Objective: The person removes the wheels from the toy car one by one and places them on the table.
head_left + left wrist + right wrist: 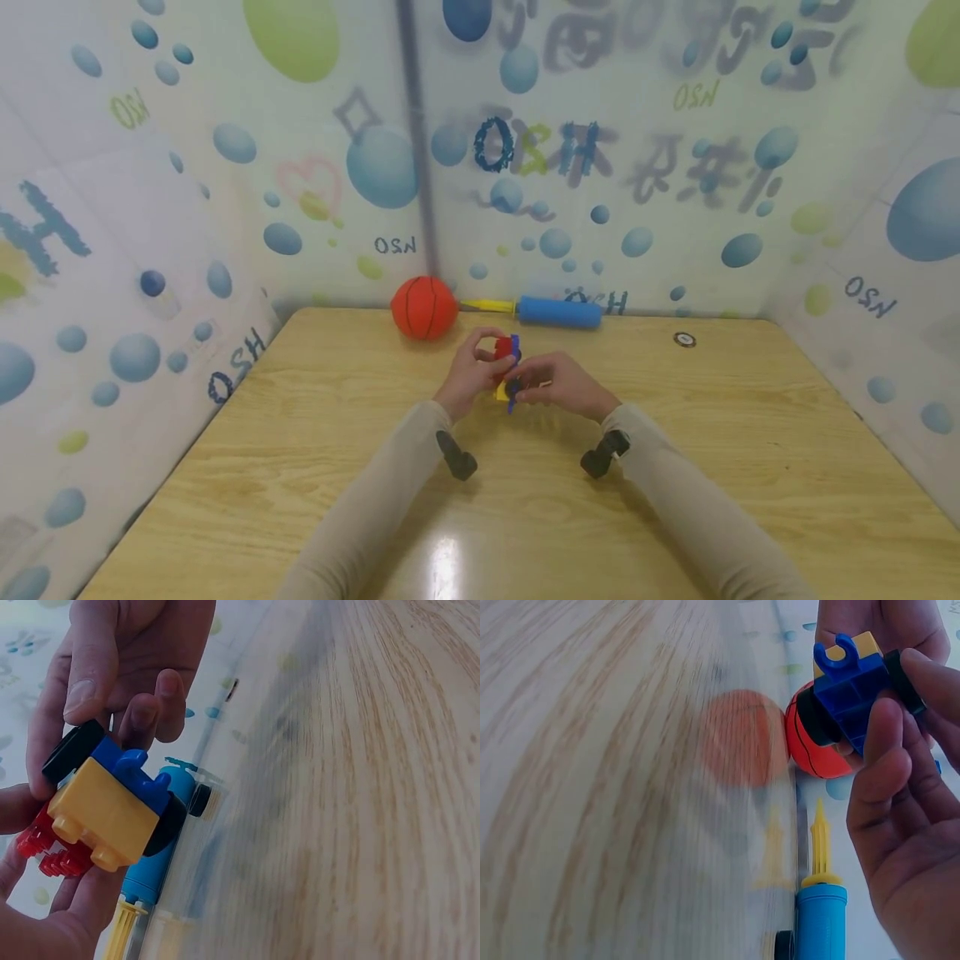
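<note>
Toy block vehicle (105, 810) held above the bench (525, 525). Left hand (468, 372) grips its red part (67, 861); right hand (567, 386) pinches one black wheel (73, 752). Advisable: brace the red part firmly, keep pressure at the wheel light and straight.

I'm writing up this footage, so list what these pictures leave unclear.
Red part of the block toy: right wrist view; hidden, apparently by the right hand and the toy's blue base.
Some fingertips of the left hand: head view; behind the toy.
Small disc, its marking: head view; too small to read.
Blue pump, far end: right wrist view; cut off by the bottom edge.
</note>
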Tool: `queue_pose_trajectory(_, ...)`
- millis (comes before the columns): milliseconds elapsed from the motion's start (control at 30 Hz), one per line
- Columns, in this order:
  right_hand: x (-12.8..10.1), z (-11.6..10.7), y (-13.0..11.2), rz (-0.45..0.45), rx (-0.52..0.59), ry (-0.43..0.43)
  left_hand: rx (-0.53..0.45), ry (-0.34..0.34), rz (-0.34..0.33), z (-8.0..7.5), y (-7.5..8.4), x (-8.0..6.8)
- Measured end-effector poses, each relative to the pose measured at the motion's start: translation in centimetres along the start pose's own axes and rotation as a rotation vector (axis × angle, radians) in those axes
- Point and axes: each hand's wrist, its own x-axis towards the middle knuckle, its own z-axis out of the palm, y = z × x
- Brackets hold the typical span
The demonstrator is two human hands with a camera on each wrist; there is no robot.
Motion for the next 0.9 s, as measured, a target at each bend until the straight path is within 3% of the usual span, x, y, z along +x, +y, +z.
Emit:
queue_pose_trajectory(667, 0.5, 1.0, -0.1, 0.013, -0.006, 0.040, 0.018, 0.023, 0.021, 0.1, -0.8, 0.6)
queue_pose_trajectory(900, 0.5, 1.3, 0.0, -0.023, -0.001, 0.069, 0.045, 0.040, 0.036, 0.1, -0.7, 0.6)
